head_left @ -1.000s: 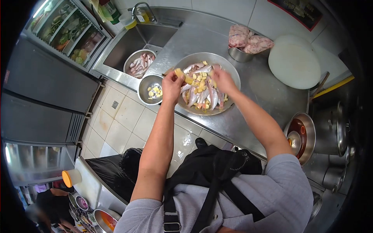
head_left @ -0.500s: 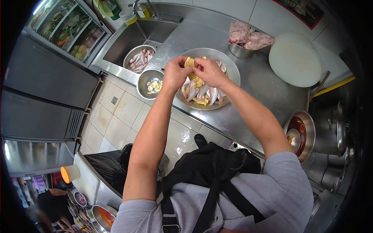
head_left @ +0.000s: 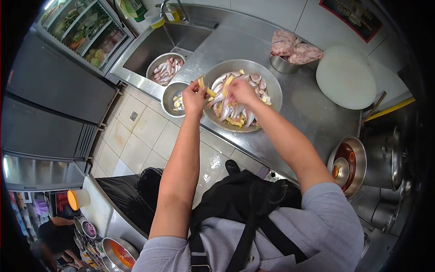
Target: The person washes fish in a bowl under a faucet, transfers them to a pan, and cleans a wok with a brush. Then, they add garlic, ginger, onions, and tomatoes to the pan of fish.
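A wide metal pan (head_left: 275,86) stands on the counter, filled with silvery whole fish (head_left: 225,111), yellow ginger pieces and pale garlic cloves. At the pan's left rim my left hand (head_left: 194,100) is closed on yellow ginger slices (head_left: 210,92), which stick out past the fingertips. Over the middle of the fish, slightly blurred, my right hand (head_left: 243,93) pinches another flat ginger slice (head_left: 228,85). A smaller metal bowl (head_left: 166,100) holding garlic cloves (head_left: 178,102) sits to the left, partly behind my left hand.
The sink (head_left: 136,61) at the back left contains a bowl of fish (head_left: 166,69). Bagged meat (head_left: 304,53) rests in a metal pot, beside a round white board (head_left: 345,78). A bowl of red liquid (head_left: 359,179) stands at the right. Another person (head_left: 56,238) is at the lower left.
My hands, together over the pan before, have separated: the left moved left to the rim, the right moved right and slightly down. The ginger is now split between them.
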Motion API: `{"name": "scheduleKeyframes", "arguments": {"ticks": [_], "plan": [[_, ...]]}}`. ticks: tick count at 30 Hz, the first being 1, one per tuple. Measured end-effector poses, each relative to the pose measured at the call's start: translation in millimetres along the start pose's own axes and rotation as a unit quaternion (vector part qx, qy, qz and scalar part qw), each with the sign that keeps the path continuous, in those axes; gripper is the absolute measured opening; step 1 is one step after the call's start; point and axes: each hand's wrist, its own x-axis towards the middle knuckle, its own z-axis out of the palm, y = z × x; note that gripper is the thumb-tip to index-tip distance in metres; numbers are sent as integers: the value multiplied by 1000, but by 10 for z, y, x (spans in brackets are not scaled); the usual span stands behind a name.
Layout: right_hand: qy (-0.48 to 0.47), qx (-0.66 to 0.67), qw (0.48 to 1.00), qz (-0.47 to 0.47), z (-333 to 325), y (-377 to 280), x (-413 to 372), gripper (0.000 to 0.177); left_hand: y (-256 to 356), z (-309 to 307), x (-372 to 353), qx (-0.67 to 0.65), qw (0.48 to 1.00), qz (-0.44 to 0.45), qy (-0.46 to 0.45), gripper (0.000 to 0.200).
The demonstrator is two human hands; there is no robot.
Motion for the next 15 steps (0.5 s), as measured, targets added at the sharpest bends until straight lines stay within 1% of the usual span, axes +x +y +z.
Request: {"name": "scheduleKeyframes", "arguments": {"ticks": [1,3,4,5,6,7,8,9,10,12,15], "plan": [[-71,-53,994,58,94,115,-30,17,11,7,-37,0,1000,-4,2,25],[-56,-64,994,72,93,312,-83,17,65,28,-67,72,997,-28,-26,23],[-41,-78,993,78,75,263,-73,17,121,48,-42,70,997,-26,-23,23],[-64,-18,996,57,63,241,-72,17,135,37,-88,86,994,-37,-50,23],[-66,-17,996,62,60,231,-81,17,138,32,-129,103,990,-50,-80,22],[-118,26,992,30,45,118,-134,18,110,41,-108,110,987,-38,-107,20],[-167,67,984,-7,23,33,-144,20,116,69,-103,110,987,-38,-111,20],[-178,5,984,-30,23,-9,-159,19,132,105,-96,103,985,-42,-135,18],[-161,-30,985,-49,55,67,-123,22,152,156,-95,96,981,-46,-161,16],[-102,-120,977,-143,59,191,-108,26,148,180,-109,101,976,-51,-185,15],[-57,-102,986,-119,43,226,-191,28,59,228,-151,119,977,-47,-172,15]]}}
